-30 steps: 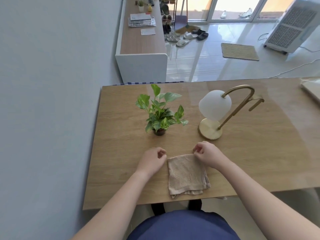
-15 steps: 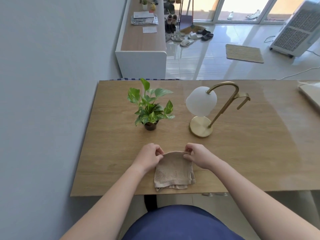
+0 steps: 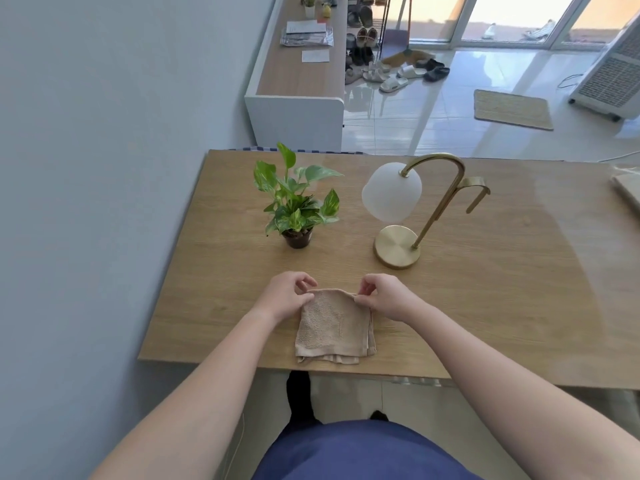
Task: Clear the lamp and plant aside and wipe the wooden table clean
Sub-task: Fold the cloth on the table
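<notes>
The folded beige washcloth lies at the table's near edge, its slightly longer side running away from that edge. The left hand pinches its far left corner and the right hand its far right corner. Behind it stand the potted plant and, further right, the brass lamp, its white shade hanging toward the plant. A pale object at the table's right edge is cut off.

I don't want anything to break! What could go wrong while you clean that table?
1. The plant and lamp stand just beyond the cloth, not yet moved aside; a wide wipe might knock them over.
2. The lamp's white shade hangs over a small round base, so a bump may tip it.
3. The left hand and right hand pinch only the cloth's far corners; near the table edge, it could slide off.
</notes>
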Available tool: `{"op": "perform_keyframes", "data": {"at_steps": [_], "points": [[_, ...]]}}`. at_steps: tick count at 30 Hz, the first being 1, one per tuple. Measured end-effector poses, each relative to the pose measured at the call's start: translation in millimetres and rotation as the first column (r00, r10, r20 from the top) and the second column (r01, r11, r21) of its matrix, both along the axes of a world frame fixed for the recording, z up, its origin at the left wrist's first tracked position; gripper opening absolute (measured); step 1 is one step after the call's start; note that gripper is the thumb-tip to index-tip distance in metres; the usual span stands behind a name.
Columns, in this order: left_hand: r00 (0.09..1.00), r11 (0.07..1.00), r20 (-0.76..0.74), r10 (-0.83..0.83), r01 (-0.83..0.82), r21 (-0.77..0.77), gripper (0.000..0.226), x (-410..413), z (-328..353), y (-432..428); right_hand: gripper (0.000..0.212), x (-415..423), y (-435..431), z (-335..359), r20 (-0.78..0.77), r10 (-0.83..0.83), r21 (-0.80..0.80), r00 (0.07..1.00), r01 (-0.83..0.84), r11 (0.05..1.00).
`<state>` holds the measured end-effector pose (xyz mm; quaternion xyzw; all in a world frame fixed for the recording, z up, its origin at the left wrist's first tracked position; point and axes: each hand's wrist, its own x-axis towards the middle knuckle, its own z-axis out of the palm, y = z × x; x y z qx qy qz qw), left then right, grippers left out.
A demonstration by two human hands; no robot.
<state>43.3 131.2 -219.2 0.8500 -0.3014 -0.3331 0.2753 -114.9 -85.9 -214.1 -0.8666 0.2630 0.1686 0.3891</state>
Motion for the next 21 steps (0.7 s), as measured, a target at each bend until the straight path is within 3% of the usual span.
{"op": "perform_keyframes", "data": {"at_steps": [4,12,21], "points": [[0.998,0.998,0.034,-0.049,0.048,0.038,0.007,4,-5,-4,0.016,6,-2,-4,-0.046,0.013,-0.025,0.999,-0.014,1.000],[0.995,0.994,-0.005,-0.101,0.101,0.032,0.016,18,-13,-3,0.019,8,-12,-2,-0.121,0.006,-0.039,0.993,-0.010,0.999],[0.969,0.962,-0.038,-0.246,0.249,0.111,0.012,33,-7,-13,0.017,20,-14,7,-0.185,0.064,-0.028,0.981,-0.070,0.997]]}}
